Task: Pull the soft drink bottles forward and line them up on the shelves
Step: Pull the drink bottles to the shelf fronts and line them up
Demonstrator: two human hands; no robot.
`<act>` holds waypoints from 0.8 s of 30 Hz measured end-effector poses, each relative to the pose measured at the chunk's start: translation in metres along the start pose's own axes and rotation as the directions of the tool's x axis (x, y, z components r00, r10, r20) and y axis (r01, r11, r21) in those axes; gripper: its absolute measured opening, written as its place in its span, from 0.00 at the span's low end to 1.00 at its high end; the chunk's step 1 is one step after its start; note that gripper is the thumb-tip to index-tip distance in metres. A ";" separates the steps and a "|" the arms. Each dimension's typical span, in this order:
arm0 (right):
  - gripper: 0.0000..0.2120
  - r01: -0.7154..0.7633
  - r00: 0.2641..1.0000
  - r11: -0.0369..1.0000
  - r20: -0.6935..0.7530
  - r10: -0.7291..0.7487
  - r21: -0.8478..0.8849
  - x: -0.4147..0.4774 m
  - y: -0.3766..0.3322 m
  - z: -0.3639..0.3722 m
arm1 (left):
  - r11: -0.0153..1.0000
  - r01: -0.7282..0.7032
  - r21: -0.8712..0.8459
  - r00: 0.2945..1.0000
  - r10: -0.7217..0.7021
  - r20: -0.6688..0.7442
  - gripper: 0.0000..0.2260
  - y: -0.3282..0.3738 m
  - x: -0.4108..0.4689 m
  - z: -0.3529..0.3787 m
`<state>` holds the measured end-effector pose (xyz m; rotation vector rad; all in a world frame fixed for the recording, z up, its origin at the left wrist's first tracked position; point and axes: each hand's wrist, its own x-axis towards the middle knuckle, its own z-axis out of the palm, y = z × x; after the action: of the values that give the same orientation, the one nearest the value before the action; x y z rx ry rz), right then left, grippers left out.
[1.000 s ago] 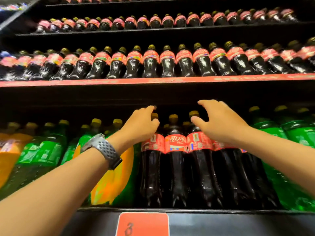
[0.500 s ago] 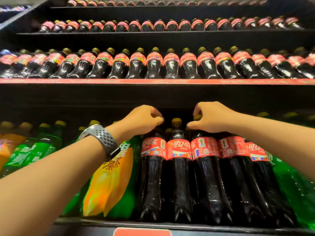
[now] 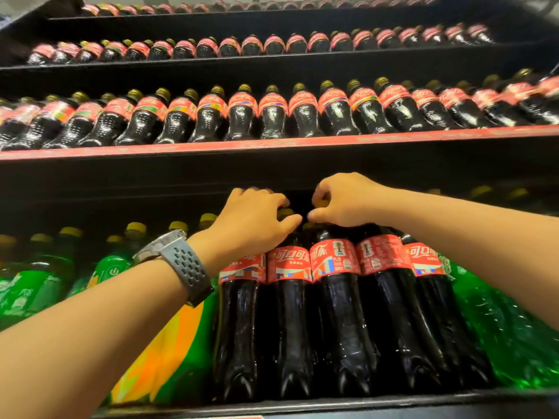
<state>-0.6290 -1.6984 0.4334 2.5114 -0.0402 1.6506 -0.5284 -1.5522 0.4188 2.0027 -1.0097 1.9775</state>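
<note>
Five large cola bottles (image 3: 378, 313) stand shoulder to shoulder at the front edge of the lower shelf (image 3: 332, 404), near its middle, red labels facing out; both hands reach in over their tops. The left hand (image 3: 254, 219) is curled over the yellow cap of the second cola bottle (image 3: 290, 313) from the left, fingers hooked behind the cap and thumb against the neck, grasping it; the right hand (image 3: 341, 201) pinches the yellow cap of the third cola bottle (image 3: 341, 313) between finger and thumb, and the two thumb tips lie just beside each other. A grey perforated watch (image 3: 181, 261) sits on the left wrist. Towards the shelf's left end stand green bottles (image 3: 36, 285) with yellow caps, set further back than the cola; a green bottle with an orange and yellow label (image 3: 169, 352) stands just beside the first cola bottle, partly behind the left forearm; more green bottles (image 3: 499, 328) fill the right end. On the upper shelf (image 3: 272, 145), small cola bottles (image 3: 242, 116) run in an even row along its red front edge; further rows above are blurred.
</note>
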 end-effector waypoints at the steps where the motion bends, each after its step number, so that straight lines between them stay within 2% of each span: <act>1: 0.19 -0.003 1.000 1.000 -0.002 0.003 0.020 0.001 0.000 0.001 | 1.000 -0.018 0.001 1.000 0.018 0.003 0.23 0.005 0.002 0.001; 5: 0.17 -0.030 0.999 0.988 0.018 0.028 0.153 0.000 0.007 0.000 | 0.970 -0.034 -0.239 0.997 0.050 0.062 0.24 0.023 0.005 0.003; 9: 0.15 0.014 1.000 0.994 0.001 -0.014 0.104 -0.002 0.011 0.001 | 0.944 0.012 -0.331 0.994 0.025 0.108 0.24 0.033 0.010 0.002; 11: 0.14 0.044 0.998 0.996 -0.054 -0.040 0.073 -0.005 0.016 -0.003 | 0.926 0.028 -0.377 0.990 0.026 0.137 0.24 0.037 0.012 0.002; 14: 0.12 0.095 0.967 0.993 -0.231 -0.109 -0.072 -0.009 0.030 -0.012 | 0.943 -0.001 -0.334 0.986 0.056 0.155 0.23 0.043 0.015 0.006; 15: 0.12 0.072 0.970 0.987 -0.219 -0.104 -0.146 -0.011 0.035 -0.014 | 0.953 -0.017 -0.302 0.987 0.064 0.146 0.23 0.045 0.015 0.007; 17: 0.17 -0.008 0.994 0.966 -0.105 -0.020 -0.259 -0.015 0.041 -0.015 | 0.976 -0.043 -0.213 0.992 0.068 0.109 0.24 0.049 0.016 0.009; 20: 0.22 -0.060 0.998 0.974 -0.039 0.053 -0.218 -0.017 0.043 -0.012 | 0.991 -0.041 -0.125 0.998 0.046 0.039 0.25 0.055 0.015 0.013; 24: 0.21 -0.087 0.995 0.993 -0.049 0.083 -0.080 -0.016 0.044 -0.013 | 0.999 -0.002 -0.048 1.000 0.000 -0.029 0.22 0.065 0.016 0.015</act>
<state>-0.6511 -1.7410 0.4282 2.4427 -0.2083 1.7002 -0.5534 -1.6154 0.4099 1.9431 -1.0420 1.9578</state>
